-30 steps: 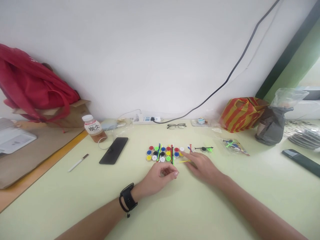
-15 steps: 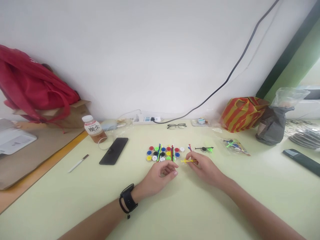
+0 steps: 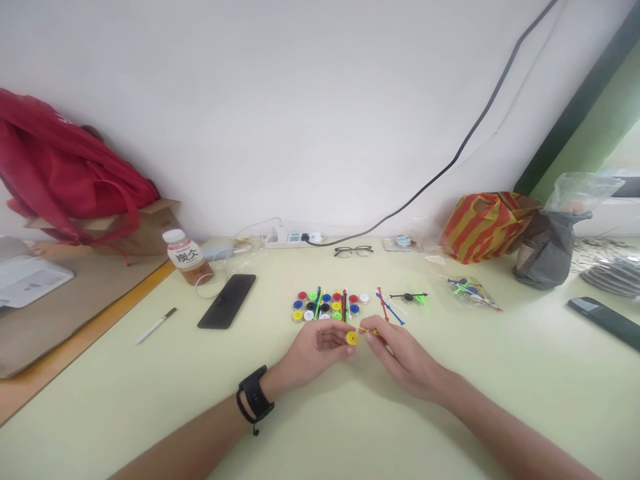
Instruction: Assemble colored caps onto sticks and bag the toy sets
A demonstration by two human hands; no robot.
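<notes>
Between the fingertips of my left hand (image 3: 320, 347) is a yellow disc (image 3: 352, 338) with a hole in its middle, its face turned toward me. Closed beside it, my right hand (image 3: 407, 353) pinches a yellow arrow-shaped spinner pointer (image 3: 367, 330), partly hidden by the fingers. The two parts are very close; I cannot tell whether they touch. Behind my left hand lie rows of coloured discs (image 3: 325, 307) with several pointers across them. Red, blue and white pointers (image 3: 390, 308) rest behind my right hand, near a black pointer (image 3: 409, 296) on a black disc.
A phone (image 3: 227, 301), a bottle (image 3: 187, 257) and a white pen-like stick (image 3: 157, 326) are on the left. Glasses (image 3: 353, 252) and a power strip (image 3: 293, 239) lie along the wall. To the right are a clear bag of parts (image 3: 473, 292) and a striped bag (image 3: 487, 227).
My right hand has drawn the yellow pointer nearer my left hand and turned it. The yellow disc in my left fingers now shows its face. The red and blue pointers have come into fuller view.
</notes>
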